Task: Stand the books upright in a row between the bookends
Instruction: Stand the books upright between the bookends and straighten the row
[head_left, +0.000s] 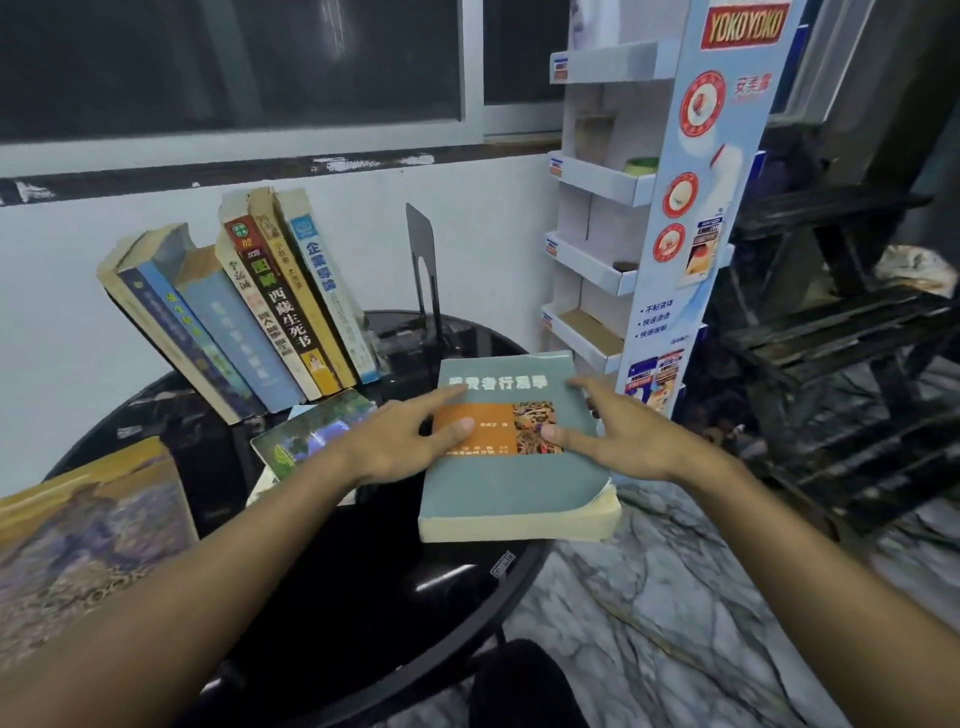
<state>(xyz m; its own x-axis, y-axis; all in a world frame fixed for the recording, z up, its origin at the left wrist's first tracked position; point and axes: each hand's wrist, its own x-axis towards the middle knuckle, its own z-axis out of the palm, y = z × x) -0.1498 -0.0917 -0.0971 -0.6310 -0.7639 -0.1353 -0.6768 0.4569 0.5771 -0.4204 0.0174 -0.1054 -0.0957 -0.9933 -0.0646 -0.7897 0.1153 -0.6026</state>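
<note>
Green book lies flat, cover up, at the right edge of the round black desk, centre of frame, its lower right corner hanging past the rim. Left grip rests wide on the cover's left side, fingers straight and spread. Right grip is also wide: thumb and forefinger lie on the cover, other fingers drop past the book's right edge. Row of books in the upper left leans hard left, not upright. Black bookend stands just right of the row, apart from it. Two more books lie flat: a colourful one centre-left, a painting-cover one lower left.
</note>
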